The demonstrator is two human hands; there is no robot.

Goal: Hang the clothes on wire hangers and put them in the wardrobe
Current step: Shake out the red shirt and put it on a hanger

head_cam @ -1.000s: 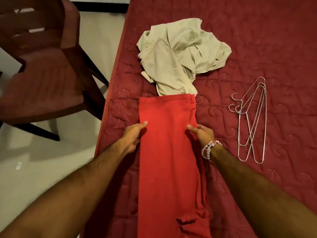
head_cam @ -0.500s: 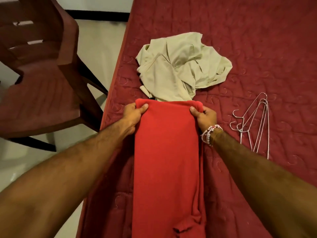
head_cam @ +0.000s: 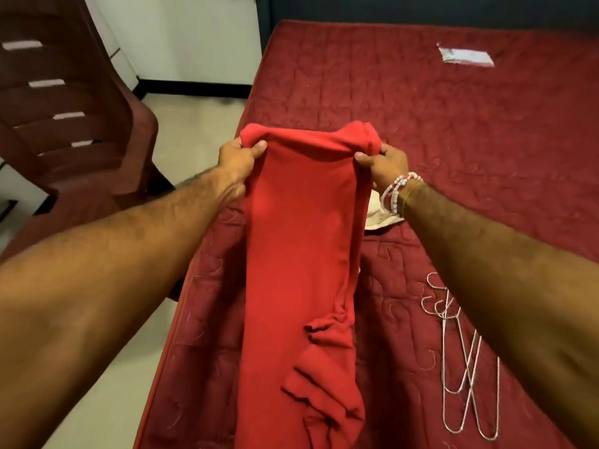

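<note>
A long folded red garment [head_cam: 298,254] is held up over the maroon bed [head_cam: 453,140]. My left hand [head_cam: 238,158] pinches its upper left corner, and my right hand [head_cam: 384,163], with bead bracelets at the wrist, grips the upper right corner. The cloth's lower end trails toward me with creases. A few wire hangers [head_cam: 463,361] lie on the bed to the right, partly hidden by my right forearm. Only a small patch of the beige garment [head_cam: 377,218] shows behind the red cloth.
A dark red plastic chair [head_cam: 64,124] stands on the pale floor [head_cam: 181,124] left of the bed. A small white packet [head_cam: 465,56] lies on the bed's far right. The bed's left edge runs just left of the garment.
Both hands moved from the garment's sides to its far end, gripped it and lifted it off the bed. The raised cloth now covers most of the beige garment. My view tilted up.
</note>
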